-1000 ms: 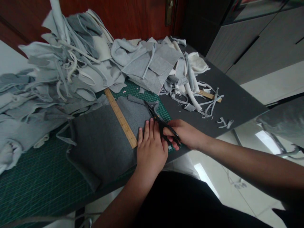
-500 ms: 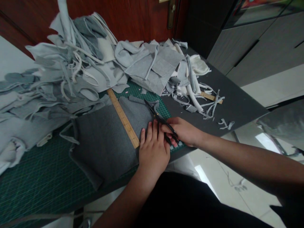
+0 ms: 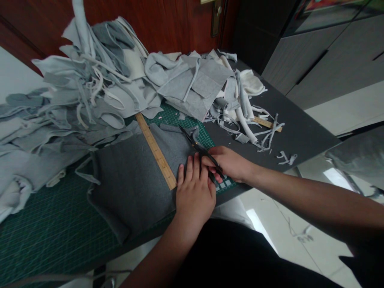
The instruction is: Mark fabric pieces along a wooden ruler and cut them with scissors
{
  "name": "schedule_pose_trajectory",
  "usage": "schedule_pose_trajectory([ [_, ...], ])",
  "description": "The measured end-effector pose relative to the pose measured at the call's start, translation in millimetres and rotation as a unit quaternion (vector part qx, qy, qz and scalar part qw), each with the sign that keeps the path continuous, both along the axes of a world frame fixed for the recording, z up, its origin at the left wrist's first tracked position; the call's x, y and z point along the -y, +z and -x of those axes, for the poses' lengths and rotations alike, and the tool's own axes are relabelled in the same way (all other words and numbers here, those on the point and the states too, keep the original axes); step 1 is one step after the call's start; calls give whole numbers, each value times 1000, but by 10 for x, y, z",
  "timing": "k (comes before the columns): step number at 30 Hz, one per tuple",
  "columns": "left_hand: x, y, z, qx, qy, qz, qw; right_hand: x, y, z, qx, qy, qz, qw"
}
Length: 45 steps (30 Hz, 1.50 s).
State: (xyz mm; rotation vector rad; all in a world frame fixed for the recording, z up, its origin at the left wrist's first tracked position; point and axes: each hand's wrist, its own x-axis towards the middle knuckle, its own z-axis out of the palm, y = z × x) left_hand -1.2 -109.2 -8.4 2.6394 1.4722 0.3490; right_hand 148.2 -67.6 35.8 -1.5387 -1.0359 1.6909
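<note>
A dark grey felt piece (image 3: pixel 132 180) lies on the green cutting mat (image 3: pixel 45 228). A wooden ruler (image 3: pixel 156 152) rests across it. My left hand (image 3: pixel 193 192) lies flat on the felt's near right corner, fingers stretched out. My right hand (image 3: pixel 229 164) is closed round the handles of black scissors (image 3: pixel 199 148). The blades point away along the felt's right edge, where a narrow strip curls up at their tip.
A big heap of light grey and white fabric offcuts (image 3: pixel 90 88) covers the back and left of the table. Thin strips and a second wooden ruler (image 3: pixel 265 123) lie on the dark tabletop (image 3: pixel 297 132) at the right. The table edge runs just before my body.
The scissors and my right hand have moved a little farther along the felt's right edge. My left hand stays flat on the felt, shifted slightly forward.
</note>
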Motion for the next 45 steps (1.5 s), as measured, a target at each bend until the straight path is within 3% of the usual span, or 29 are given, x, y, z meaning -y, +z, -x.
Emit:
schedule_pose_trajectory([
  [30, 235, 10, 40, -5, -5, 10, 1000, 205, 31, -44, 3, 18, 24, 1000],
  [38, 273, -6, 45, -3, -8, 18, 1000, 109, -47, 12, -19, 7, 9, 1000],
  [45, 276, -6, 36, -5, -5, 12, 1000, 106, 11, 36, -13, 1, 15, 1000],
])
